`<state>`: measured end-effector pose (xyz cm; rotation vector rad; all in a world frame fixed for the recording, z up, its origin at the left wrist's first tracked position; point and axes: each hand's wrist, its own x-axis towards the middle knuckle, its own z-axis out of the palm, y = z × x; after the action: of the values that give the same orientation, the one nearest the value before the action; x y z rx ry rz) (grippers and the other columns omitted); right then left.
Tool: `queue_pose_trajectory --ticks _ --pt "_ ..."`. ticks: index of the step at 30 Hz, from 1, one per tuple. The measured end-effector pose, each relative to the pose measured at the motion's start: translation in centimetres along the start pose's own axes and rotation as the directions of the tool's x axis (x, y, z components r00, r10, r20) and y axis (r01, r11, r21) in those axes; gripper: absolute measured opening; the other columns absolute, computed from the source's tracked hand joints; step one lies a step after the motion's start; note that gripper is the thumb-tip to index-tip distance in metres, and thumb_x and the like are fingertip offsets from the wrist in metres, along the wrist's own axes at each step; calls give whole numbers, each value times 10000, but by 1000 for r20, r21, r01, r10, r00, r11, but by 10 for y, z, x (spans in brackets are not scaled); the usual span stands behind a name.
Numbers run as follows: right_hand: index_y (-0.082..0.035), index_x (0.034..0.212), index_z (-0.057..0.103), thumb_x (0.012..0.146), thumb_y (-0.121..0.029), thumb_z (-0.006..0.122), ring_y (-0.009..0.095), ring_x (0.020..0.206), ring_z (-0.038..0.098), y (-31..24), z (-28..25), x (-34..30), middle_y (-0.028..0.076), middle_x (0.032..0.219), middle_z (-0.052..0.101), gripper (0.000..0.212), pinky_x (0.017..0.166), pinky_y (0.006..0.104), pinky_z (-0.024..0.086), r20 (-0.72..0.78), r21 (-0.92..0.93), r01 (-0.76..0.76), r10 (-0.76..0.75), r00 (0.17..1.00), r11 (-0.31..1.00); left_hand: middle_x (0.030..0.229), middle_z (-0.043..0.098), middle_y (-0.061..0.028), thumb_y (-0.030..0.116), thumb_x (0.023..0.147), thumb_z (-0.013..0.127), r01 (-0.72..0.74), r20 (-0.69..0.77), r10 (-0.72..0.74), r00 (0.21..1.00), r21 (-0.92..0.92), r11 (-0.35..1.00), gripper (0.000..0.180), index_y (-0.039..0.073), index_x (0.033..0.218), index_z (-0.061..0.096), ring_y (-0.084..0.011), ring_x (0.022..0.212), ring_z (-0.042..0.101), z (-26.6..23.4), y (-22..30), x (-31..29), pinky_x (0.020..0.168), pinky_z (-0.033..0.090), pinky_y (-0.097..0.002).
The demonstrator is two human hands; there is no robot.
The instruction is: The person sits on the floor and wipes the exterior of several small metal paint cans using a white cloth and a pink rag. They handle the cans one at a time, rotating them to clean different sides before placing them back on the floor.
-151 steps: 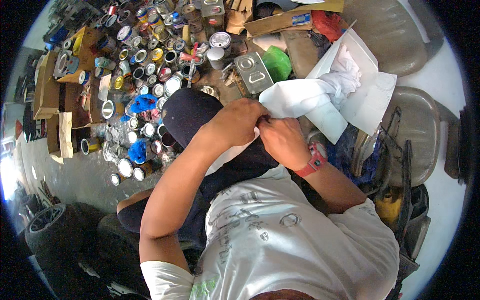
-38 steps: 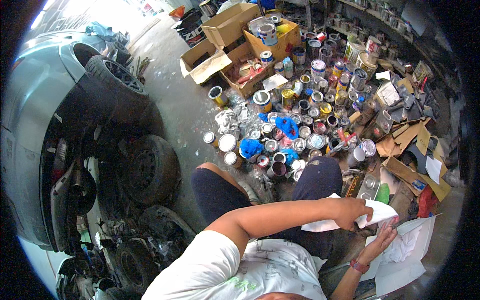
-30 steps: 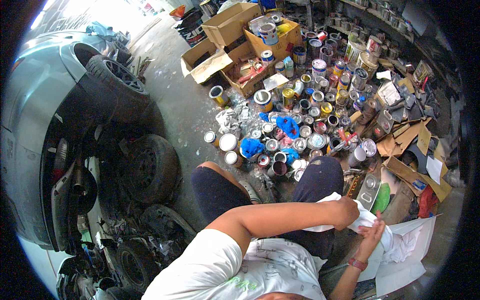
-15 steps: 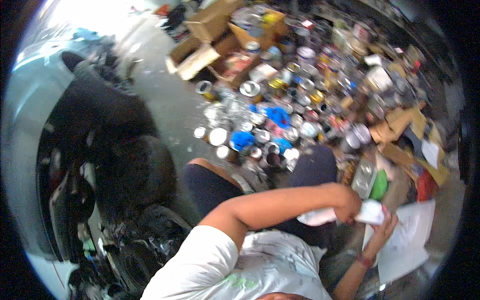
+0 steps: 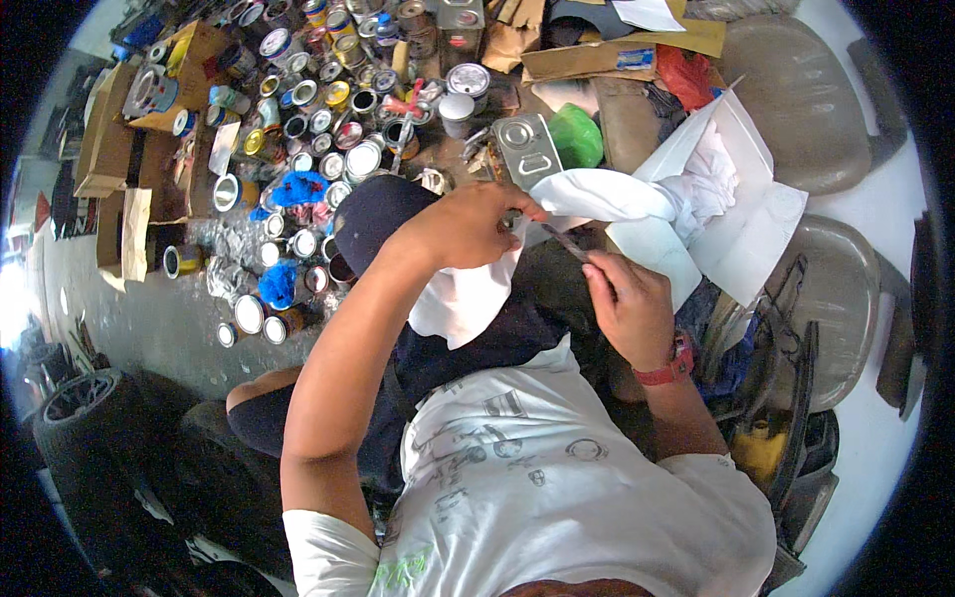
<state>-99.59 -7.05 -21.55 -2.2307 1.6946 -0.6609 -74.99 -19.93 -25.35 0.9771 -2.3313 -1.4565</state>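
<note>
Over the lap: left hand (image 5: 468,224) pinched shut on white cloth (image 5: 597,199), cloth draped between both hands; right hand (image 5: 627,303) closed on a thin dark tool, kind unclear. Risk, as judged: cloth slipping from the pinch, or trailing into open paint cans (image 5: 318,149) just ahead. Floor (image 5: 169,328): concrete, paint-spattered, crowded with cans, cardboard boxes (image 5: 104,149), tyre (image 5: 80,408); workshop.

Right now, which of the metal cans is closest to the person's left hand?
The flat rectangular grey can, just above the left hand. The others are round tins further left.
</note>
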Motion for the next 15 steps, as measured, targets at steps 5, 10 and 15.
queue_pose_trajectory --ticks 5,10,15 --pt "-77 1062 694 965 -138 713 333 720 731 0 11 6 117 867 749 117 634 456 575 86 -56 48 -43 995 997 1267 737 -186 52 831 768 60 17 -61 998 59 996 430 102 1258 748 -377 1196 690 2 3 5 1046 531 -453" --pt "-77 988 717 928 -150 680 355 686 715 -6 43 21 140 799 725 101 606 482 545 202 -120 80 -55 978 990 1262 731 -162 53 858 725 -45 63 29 998 278 959 392 80 1249 737 -389 1183 685 13 11 8 1033 538 -475" --pt "-95 974 726 935 -192 660 387 650 682 8 64 16 155 743 688 123 592 540 500 259 -138 83 -45 965 987 1305 706 -179 37 847 702 -24 26 18 1000 263 965 432 75 1277 724 -382 1192 679 15 15 4 1061 521 -480"
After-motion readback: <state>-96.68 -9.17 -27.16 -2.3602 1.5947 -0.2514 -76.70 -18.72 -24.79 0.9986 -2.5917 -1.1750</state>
